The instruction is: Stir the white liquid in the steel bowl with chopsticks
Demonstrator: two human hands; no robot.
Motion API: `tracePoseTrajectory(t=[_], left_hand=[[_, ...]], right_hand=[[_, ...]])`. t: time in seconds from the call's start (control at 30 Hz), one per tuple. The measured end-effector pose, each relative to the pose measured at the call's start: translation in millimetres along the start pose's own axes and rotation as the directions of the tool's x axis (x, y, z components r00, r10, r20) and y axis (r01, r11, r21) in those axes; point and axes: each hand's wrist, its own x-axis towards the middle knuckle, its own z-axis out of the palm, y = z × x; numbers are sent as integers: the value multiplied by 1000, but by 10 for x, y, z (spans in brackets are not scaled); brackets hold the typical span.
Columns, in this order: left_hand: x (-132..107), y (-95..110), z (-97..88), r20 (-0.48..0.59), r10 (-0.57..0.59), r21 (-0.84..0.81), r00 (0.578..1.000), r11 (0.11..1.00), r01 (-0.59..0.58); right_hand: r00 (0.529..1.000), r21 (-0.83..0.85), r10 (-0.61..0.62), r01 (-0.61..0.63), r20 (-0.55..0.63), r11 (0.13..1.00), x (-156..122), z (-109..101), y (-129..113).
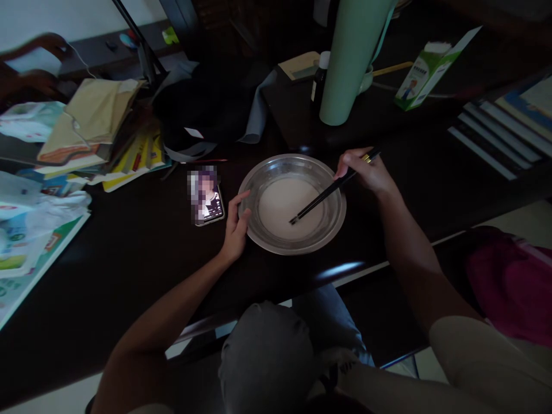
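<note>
A wide metal bowl (297,249) stands on the dark table, with a pale, whitish substance (284,201) covering its bottom. My left hand (237,227) grips the bowl's left rim, thumb and fingers at the edge. Over the right side of the bowl, my right hand (364,169) is closed around a pair of black chopsticks (330,190) with gold bands near the top. They slant down to the left, and their tips meet the pale substance near its middle. Left of the bowl lies a phone (211,207) with its screen lit.
Behind the bowl stand a tall green bottle (351,63), a small dark bottle (319,80) and a green-white carton (420,80). Books (504,132) are stacked at right. Paper envelopes (92,115) and a dark bag (207,109) lie at left and back. A pink cloth (509,282) is at lower right.
</note>
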Motion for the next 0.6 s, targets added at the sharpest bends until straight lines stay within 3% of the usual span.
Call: tracePoseTrajectory(t=[0.1,0.3,0.5,0.6], left_hand=[[-2,11,1,8,-12,-16,1000,1000,12],[4,19,2,-2,6,-4,1000,1000,-6],[1,20,9,8,-10,-21,1000,1000,10],[-1,32,9,5,1,-6,1000,1000,-1]], right_hand=[[997,-30,-7,10,73,999,10,30,-23],[995,-16,-29,27,-96,1000,16,-31,16],[997,-22,-8,10,77,1000,6,7,0],[1000,-54,-23,23,2,998,19,-4,20]])
